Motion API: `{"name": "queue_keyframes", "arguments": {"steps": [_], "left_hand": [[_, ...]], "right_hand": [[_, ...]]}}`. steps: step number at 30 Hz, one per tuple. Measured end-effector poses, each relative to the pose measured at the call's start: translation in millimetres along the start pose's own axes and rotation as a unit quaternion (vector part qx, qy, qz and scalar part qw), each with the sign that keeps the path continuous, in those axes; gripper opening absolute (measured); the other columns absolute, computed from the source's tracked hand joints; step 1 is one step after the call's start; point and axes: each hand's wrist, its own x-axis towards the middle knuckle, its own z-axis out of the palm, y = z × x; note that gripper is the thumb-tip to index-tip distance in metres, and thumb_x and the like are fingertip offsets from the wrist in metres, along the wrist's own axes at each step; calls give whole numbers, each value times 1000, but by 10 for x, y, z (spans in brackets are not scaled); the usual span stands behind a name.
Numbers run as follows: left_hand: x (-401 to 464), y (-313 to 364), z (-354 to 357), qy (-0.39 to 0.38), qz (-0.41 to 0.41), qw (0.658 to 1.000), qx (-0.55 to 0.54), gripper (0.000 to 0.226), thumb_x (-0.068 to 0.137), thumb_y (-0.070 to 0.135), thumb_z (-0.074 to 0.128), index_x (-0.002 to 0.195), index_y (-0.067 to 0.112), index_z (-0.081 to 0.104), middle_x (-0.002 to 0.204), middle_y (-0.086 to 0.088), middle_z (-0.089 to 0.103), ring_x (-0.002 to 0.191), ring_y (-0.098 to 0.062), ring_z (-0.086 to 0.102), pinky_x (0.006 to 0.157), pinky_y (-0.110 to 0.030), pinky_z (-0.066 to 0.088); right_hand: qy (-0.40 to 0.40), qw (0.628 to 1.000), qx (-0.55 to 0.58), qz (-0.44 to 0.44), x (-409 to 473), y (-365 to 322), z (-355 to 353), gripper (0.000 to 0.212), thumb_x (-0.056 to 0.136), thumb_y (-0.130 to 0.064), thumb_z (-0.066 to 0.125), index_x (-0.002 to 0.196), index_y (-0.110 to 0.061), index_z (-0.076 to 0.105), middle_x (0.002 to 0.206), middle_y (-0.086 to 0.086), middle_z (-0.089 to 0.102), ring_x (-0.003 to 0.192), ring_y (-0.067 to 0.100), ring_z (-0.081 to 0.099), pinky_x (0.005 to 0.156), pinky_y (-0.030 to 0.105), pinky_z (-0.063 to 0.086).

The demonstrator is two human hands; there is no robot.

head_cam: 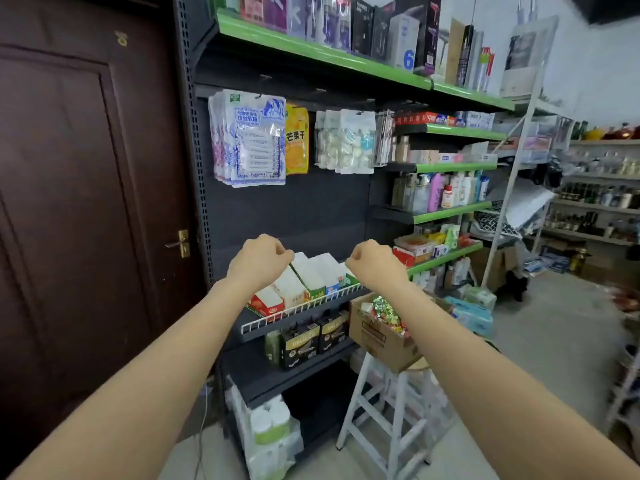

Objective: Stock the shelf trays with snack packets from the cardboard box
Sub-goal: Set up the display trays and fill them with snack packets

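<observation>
Both hands hover over the shelf trays: the left hand and right hand have fingers curled in, each grip together, apparently holding nothing. The snack packets sit in the cardboard box on a white step stool just beside the shelf. I judge a careless reach could knock the box off the stool. The wire rail fronts the trays, and hanging bags crowd above.
</observation>
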Motion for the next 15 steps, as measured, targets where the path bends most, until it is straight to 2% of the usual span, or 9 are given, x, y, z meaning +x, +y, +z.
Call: {"name": "queue_keyframes", "arguments": {"steps": [3, 7, 11, 15], "left_hand": [[242, -54, 318, -20, 12, 998, -55, 25, 87, 30, 47, 88, 12, 65, 87, -4, 69, 74, -24, 66, 82, -45, 55], [628, -91, 785, -40, 37, 994, -100, 22, 91, 25, 47, 97, 15, 67, 91, -1, 69, 78, -22, 67, 77, -36, 55], [958, -66, 1230, -64, 48, 986, -147, 20, 92, 24, 50, 90, 16, 68, 89, -3, 71, 80, -22, 67, 77, -32, 52], [1261, -14, 1710, -86, 55, 982, -160, 18, 93, 25, 51, 88, 19, 67, 87, -1, 71, 78, -18, 66, 73, -29, 49]], "right_hand": [[27, 999, 34, 7, 166, 258, 157, 27, 91, -17, 48, 102, 0, 65, 93, 19, 68, 86, 35, 64, 74, 41, 54], [23, 998, 58, 16, 488, 636, 466, 26, 92, -19, 49, 100, -1, 67, 100, 18, 68, 91, 32, 62, 79, 43, 53], [-6, 998, 55, 35, 788, 1010, 705, 23, 92, -22, 49, 104, -12, 66, 100, 8, 67, 90, 26, 62, 71, 31, 48], [-24, 995, 63, 70, 1055, 1425, 876, 22, 92, -25, 50, 104, -15, 66, 96, 7, 68, 86, 24, 63, 71, 33, 51]]}}
